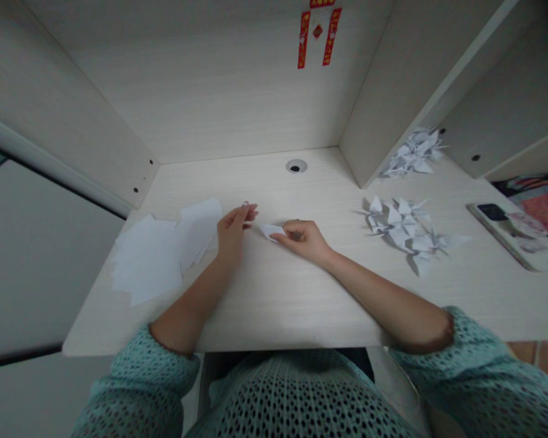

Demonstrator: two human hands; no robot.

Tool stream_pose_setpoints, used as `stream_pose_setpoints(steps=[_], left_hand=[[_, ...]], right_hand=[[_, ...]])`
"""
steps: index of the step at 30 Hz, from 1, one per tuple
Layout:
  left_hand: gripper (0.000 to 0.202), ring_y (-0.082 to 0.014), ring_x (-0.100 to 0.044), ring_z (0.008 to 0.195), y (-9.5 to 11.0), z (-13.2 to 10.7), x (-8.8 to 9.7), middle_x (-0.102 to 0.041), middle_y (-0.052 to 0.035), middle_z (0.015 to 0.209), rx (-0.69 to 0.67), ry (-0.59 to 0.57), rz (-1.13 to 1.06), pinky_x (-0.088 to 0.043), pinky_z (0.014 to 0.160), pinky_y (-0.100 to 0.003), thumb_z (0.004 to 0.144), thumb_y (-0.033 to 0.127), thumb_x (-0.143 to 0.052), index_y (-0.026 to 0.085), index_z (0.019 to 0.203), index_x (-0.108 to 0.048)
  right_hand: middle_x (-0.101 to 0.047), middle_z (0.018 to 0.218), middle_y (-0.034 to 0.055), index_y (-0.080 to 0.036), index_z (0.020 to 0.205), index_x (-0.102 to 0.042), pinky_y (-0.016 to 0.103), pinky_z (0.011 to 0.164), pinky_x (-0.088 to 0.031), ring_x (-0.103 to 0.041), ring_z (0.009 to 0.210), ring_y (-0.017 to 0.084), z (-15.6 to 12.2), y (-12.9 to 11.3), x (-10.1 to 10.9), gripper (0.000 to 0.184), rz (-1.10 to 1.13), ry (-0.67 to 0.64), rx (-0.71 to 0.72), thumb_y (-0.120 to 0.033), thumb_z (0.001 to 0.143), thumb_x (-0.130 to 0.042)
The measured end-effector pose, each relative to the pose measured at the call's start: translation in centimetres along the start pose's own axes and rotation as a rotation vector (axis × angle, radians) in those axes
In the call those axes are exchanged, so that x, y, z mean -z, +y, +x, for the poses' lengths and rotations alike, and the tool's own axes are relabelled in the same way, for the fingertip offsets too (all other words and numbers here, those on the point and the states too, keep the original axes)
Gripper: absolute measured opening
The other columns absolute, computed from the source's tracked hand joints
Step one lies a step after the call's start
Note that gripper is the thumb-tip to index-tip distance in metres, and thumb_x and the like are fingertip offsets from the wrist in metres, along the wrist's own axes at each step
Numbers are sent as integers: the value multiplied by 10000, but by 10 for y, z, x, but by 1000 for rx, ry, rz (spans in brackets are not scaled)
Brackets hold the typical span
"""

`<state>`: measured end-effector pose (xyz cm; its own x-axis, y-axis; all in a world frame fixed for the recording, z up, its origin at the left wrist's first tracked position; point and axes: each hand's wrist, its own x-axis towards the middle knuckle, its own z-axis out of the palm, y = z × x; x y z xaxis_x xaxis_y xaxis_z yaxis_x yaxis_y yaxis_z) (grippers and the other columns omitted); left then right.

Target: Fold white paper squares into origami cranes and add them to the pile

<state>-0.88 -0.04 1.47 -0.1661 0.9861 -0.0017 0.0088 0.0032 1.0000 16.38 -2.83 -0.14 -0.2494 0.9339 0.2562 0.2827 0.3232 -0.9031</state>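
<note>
One small folded white paper piece (pixel 271 230) is pinched in the right grip (pixel 305 238), projecting leftward over the pale wood-grain tabletop (pixel 274 304); whether the nearby left grip (pixel 234 226) is clenched, I cannot tell.

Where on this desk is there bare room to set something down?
Bare desktop lies between the left hand, right hand and front edge, and behind both hands around the cable hole. Crowded: paper sheets at left; near pile and far pile of folded paper and a phone at right.
</note>
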Motion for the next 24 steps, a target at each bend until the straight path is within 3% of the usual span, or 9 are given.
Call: stream_pose_setpoints(steps=[2, 6, 8, 10, 13, 15, 19, 24], left_hand=[[427, -152, -611, 787, 1, 2, 2, -708, -76, 881, -19, 69, 25, -431, 646, -244, 769, 552, -571, 177, 907, -723], [369, -138, -593, 725, 3, -6, -2, -697, -46, 809, -146, -65, 180, -423, 645, -243, 819, 508, -533, 198, 896, -719], [316, -147, -613, 760, 3, -15, -7, -706, -37, 827, -181, -134, 254, -425, 663, -244, 823, 470, -552, 214, 917, -712], [274, -166, -631, 807, 2, -21, -11, -724, -32, 872, -175, -165, 343, -426, 680, -253, 798, 440, -602, 238, 942, -717], [292, -195, -637, 907, 2, -26, -14, -728, -35, 997, -178, -225, 379, -445, 789, -290, 789, 423, -620, 264, 1015, -714], [292, -206, -633, 942, 2, -26, -14, -725, -32, 1013, -196, -264, 361, -444, 840, -303, 806, 431, -592, 254, 1002, -718], [317, -183, -617, 801, 1, -21, -11, -704, -10, 827, -181, -334, 316, -448, 731, -265, 825, 464, -535, 206, 865, -714], [338, -153, -551, 660, -6, -14, -11, -613, 7, 648, -55, -295, 180, -428, 642, -253, 785, 494, -554, 179, 750, -670]], right_hand=[[-477, 572, -6, -171, 565, -554, 257, 540, -316, -426, 552, 111, 0, -1, 0, 402, -25, 58, 11, -487, 812, -580], [-541, 596, 23, -171, 584, -621, 281, 609, -383, -493, 596, 140, 3, -2, 2, 410, -20, 287, 12, -475, 847, -542], [-605, 677, 46, -175, 675, -690, 297, 650, -413, -531, 653, 157, 5, 0, 4, 384, -10, 357, 15, -459, 869, -518], [-645, 783, 58, -202, 880, -734, 313, 680, -435, -552, 716, 170, 6, 3, 5, 339, -30, 387, 38, -443, 886, -496], [-640, 883, 59, -263, 1169, -652, 329, 720, -453, -558, 793, 178, 5, 6, 6, 335, -127, 355, 124, -385, 904, -488], [-618, 943, 66, -283, 1213, -620, 336, 742, -456, -544, 806, 175, 4, 6, 5, 338, -210, 271, 198, -349, 902, -506], [-548, 1048, 81, -284, 1270, -568, 336, 720, -470, -505, 755, 159, 2, 3, 5, 437, -316, 120, 288, -371, 844, -604], [-537, 1039, 83, -297, 1269, -563, 370, 828, -480, -546, 944, 210, 2, 5, 6, 449, -312, 136, 277, -381, 831, -617]])
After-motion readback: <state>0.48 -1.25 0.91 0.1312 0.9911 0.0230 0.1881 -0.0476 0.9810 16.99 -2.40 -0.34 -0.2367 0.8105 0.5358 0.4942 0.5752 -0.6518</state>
